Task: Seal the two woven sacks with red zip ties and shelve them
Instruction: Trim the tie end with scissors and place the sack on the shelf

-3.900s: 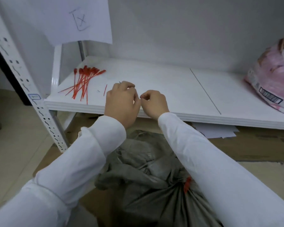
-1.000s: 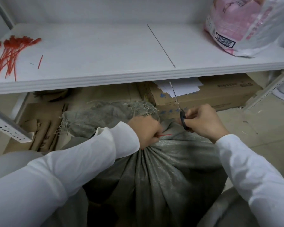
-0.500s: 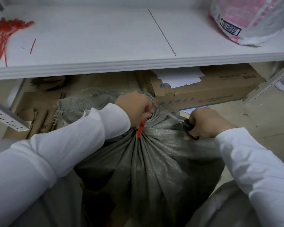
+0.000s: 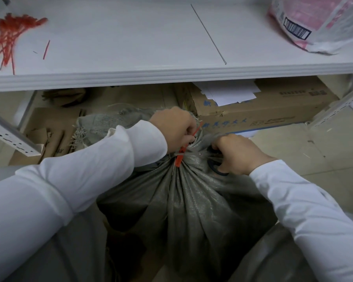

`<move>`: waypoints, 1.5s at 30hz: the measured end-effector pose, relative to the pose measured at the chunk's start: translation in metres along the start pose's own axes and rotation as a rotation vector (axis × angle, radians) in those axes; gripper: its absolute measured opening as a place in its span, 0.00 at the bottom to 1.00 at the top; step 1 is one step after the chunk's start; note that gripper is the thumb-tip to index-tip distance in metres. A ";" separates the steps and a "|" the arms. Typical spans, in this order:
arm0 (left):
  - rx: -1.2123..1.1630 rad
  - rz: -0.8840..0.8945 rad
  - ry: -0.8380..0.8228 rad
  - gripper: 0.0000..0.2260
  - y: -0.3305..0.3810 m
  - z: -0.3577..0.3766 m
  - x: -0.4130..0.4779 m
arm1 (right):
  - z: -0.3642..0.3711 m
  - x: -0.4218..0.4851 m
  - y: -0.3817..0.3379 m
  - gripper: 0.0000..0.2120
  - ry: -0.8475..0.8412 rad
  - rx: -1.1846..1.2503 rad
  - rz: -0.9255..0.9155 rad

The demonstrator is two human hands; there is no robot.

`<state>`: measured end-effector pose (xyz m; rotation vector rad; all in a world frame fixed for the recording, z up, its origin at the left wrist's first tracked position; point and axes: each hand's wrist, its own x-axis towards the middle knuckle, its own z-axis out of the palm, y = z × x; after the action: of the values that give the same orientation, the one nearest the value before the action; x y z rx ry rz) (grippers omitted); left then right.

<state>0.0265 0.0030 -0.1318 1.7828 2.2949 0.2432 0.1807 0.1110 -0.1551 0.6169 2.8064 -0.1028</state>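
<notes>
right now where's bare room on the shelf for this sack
Middle of the shelf, between the loose red zip ties on the left and the pink bag on the right. Crowded underneath: cardboard box, papers.

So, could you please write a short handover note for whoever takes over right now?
Left hand: pinches the tail of the tie at the sack neck.
Right hand: grips the scissors, blades across the tie.
Sack: upright in front of the shelf, below its edge. Spare ties lie at the shelf's left end.
Done: tie cinched round this sack's neck.
Left: probably snip the tail, then lift the sack onto the shelf. The other sack is not clearly in view, so check whether it needs tying and shelving.
</notes>
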 end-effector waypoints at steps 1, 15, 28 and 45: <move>-0.003 0.003 0.004 0.07 0.000 0.000 0.000 | 0.000 0.001 -0.001 0.13 0.017 -0.004 -0.011; -0.084 -0.009 0.064 0.08 -0.003 -0.005 0.001 | 0.017 0.013 -0.004 0.13 0.065 0.009 -0.034; -0.197 0.030 0.123 0.06 -0.004 -0.009 0.004 | 0.009 0.013 -0.008 0.18 0.123 -0.030 0.013; -0.245 0.058 0.181 0.07 -0.006 -0.010 0.006 | -0.003 0.014 0.007 0.21 0.230 0.086 -0.025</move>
<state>0.0171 0.0078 -0.1241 1.7653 2.2166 0.6896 0.1711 0.1236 -0.1565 0.6509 3.0462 -0.1685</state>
